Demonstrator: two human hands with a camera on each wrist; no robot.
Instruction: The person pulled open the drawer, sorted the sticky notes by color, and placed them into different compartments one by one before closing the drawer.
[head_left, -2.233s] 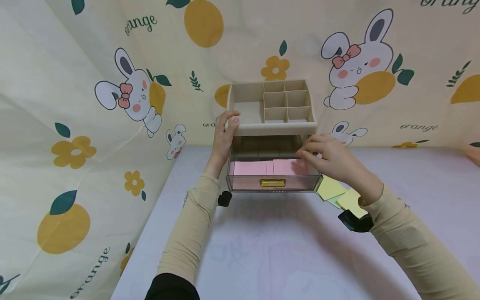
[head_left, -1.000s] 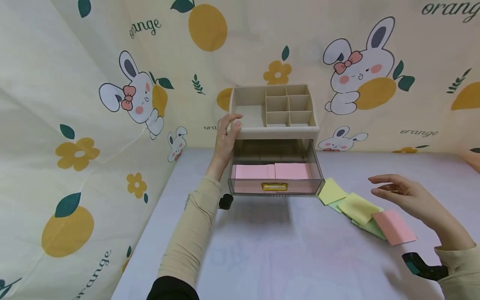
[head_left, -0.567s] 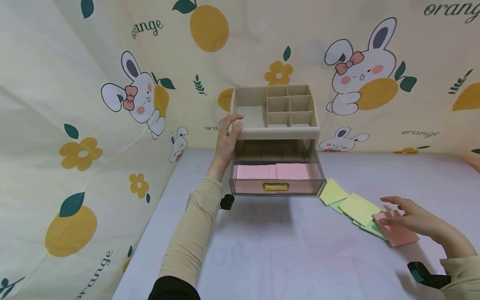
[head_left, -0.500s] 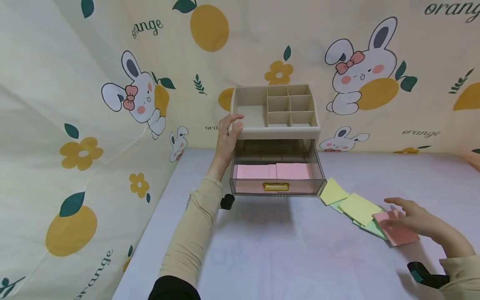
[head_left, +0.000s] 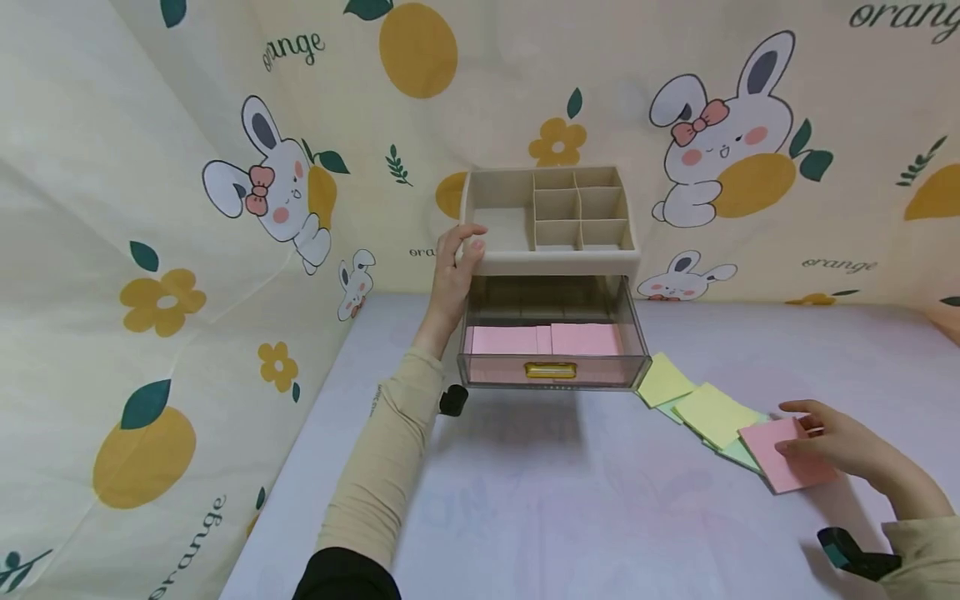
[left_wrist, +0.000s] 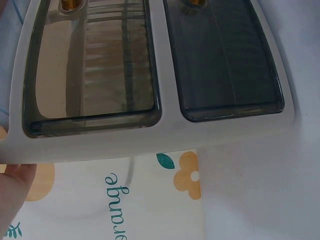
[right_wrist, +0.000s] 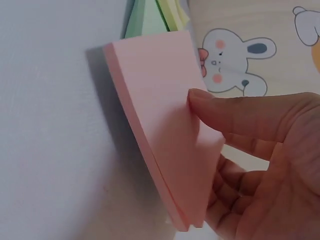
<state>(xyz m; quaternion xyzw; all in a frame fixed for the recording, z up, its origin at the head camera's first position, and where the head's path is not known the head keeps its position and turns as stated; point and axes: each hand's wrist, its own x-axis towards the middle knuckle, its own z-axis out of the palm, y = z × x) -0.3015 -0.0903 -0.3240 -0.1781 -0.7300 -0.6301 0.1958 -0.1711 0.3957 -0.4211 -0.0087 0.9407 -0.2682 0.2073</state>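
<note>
In the head view a white desk organizer (head_left: 555, 264) has one clear smoky drawer (head_left: 480, 372) pulled out, with pink sticky note pads (head_left: 585, 338) in it. My left hand (head_left: 447, 292) grips the organizer's upper left edge. Only part of that hand (left_wrist: 15, 192) shows in the left wrist view, below the white frame. Off to the right, my right hand (head_left: 851, 450) pinches a pink sticky note pad (head_left: 780, 454). The right wrist view shows the thumb on the pad's (right_wrist: 155, 95) face, with the other fingers partly hidden behind it.
Yellow sticky notes (head_left: 716, 415) and green ones (head_left: 741, 455) lie fanned out between the drawer and the pink pad. The organizer's top tray (head_left: 498, 229) has several compartments. A wall covering (head_left: 600, 50) with rabbits and oranges stands behind the pale table (head_left: 600, 517).
My right hand has left the drawer, moved right and down to the pink pad on the table, and taken hold of it, tilting it slightly. The left hand keeps its place.
</note>
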